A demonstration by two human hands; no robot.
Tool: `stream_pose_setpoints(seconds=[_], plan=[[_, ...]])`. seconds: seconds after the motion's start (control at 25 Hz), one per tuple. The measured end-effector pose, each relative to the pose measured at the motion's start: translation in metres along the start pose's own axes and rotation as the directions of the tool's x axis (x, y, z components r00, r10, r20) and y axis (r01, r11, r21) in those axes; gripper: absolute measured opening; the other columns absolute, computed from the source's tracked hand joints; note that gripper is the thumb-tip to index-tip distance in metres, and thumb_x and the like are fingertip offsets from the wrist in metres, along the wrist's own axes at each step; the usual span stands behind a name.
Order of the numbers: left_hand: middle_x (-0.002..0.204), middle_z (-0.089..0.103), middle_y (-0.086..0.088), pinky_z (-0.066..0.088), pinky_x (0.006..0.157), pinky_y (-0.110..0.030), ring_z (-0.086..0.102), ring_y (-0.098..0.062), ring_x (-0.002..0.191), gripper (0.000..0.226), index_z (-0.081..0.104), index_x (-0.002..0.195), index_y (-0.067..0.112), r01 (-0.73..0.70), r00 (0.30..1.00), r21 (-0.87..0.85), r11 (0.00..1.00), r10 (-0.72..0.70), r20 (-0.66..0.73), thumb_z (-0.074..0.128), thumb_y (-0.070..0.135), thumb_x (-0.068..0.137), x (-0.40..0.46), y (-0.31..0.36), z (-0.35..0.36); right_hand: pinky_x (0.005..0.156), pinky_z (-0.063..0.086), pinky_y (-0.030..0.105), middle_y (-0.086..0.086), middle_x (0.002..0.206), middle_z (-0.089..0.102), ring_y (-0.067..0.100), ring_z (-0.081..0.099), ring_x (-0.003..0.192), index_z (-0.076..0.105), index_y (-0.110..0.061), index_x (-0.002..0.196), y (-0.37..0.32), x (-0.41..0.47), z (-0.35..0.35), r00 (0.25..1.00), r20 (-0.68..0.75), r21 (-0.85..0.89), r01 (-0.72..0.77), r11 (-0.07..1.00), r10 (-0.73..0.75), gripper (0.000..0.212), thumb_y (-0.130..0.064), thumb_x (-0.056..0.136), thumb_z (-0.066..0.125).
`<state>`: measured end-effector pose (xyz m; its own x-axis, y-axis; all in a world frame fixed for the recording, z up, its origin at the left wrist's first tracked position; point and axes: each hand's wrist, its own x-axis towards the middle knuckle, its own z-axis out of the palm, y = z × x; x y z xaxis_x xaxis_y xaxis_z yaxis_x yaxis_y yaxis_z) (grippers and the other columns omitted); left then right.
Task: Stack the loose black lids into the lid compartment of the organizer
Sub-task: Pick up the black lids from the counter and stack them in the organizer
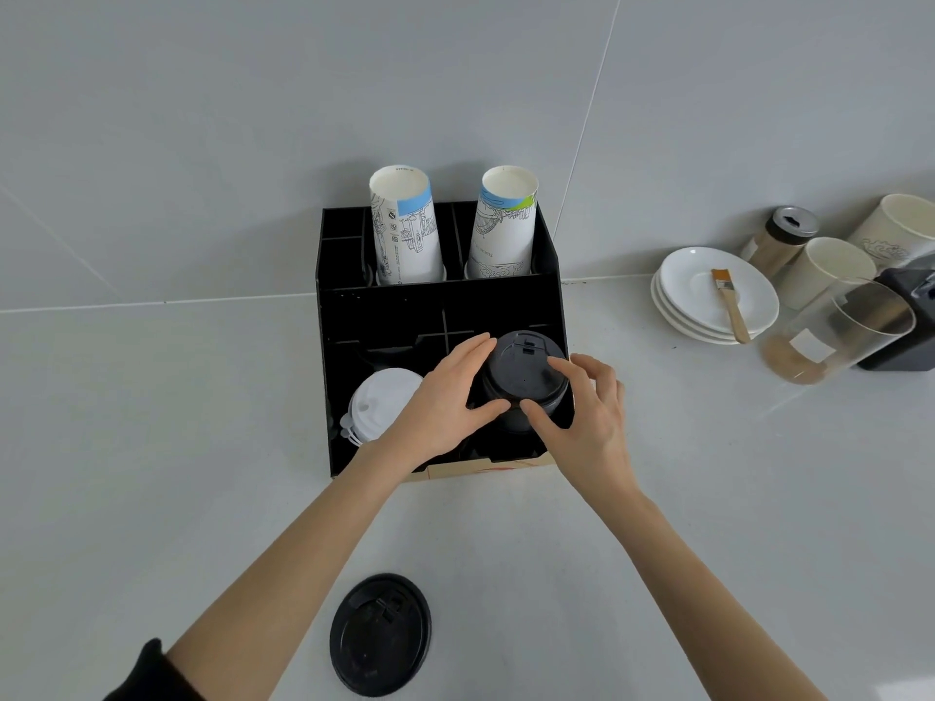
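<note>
Hiding lower black lids [523,382]: hands [445,397]

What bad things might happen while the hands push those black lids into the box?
The black lid stack, gripped by the left hand and right hand, stands tall and might tip sideways onto the white lids next door. One loose black lid lies near the counter's front and could get forgotten or knocked off.

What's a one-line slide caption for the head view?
Both hands seat a stack of black plastic lids in the black organizer; one lid remains loose.
</note>
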<state>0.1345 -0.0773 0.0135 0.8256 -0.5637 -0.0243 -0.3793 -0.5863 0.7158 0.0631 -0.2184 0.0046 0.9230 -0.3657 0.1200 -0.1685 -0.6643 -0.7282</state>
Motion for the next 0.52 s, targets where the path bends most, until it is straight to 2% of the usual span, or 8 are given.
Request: stream_pose_setpoints(seconds=[0.28, 0.44, 0.52], plan=[[0.148, 0.031, -0.003, 0.015, 0.098, -0.011, 0.028, -0.016, 0.135, 0.062, 0.026, 0.137, 0.014, 0.052, 0.995, -0.034, 0.998, -0.055, -0.078, 0.059, 0.021, 0.085, -0.045, -0.003, -0.014, 0.103, 0.037, 0.044, 0.010, 0.133, 0.044, 0.024, 0.039, 0.124, 0.046, -0.014, 0.122, -0.016, -0.030, 0.001, 0.988, 0.067, 0.022, 0.140, 0.990, -0.141, 0.047, -0.014, 0.079, 0.064], [0.142, 0.037, -0.002, 0.024, 0.102, -0.023, 0.031, -0.018, 0.131, 0.057, 0.031, 0.134, 0.016, 0.121, 0.987, -0.062, 0.991, -0.126, -0.101, 0.058, 0.020, 0.085, -0.083, -0.015, -0.016, 0.103, 0.035, 0.036, 0.009, 0.132, 0.047, 0.023, 0.041, 0.123, 0.046, -0.013, 0.123, -0.020, -0.057, 0.011, 0.963, 0.162, 0.019, 0.216, 0.976, -0.216, 0.046, -0.014, 0.080, 0.062], [0.141, 0.039, -0.004, 0.027, 0.102, -0.024, 0.035, -0.020, 0.130, 0.056, 0.032, 0.134, 0.015, 0.134, 0.983, -0.046, 0.990, -0.138, -0.117, 0.059, 0.019, 0.084, -0.102, -0.025, -0.013, 0.103, 0.033, 0.031, 0.008, 0.133, 0.046, 0.022, 0.041, 0.124, 0.044, -0.013, 0.125, -0.021, -0.072, 0.017, 0.952, 0.225, 0.018, 0.210, 0.977, -0.209, 0.047, -0.015, 0.081, 0.062]])
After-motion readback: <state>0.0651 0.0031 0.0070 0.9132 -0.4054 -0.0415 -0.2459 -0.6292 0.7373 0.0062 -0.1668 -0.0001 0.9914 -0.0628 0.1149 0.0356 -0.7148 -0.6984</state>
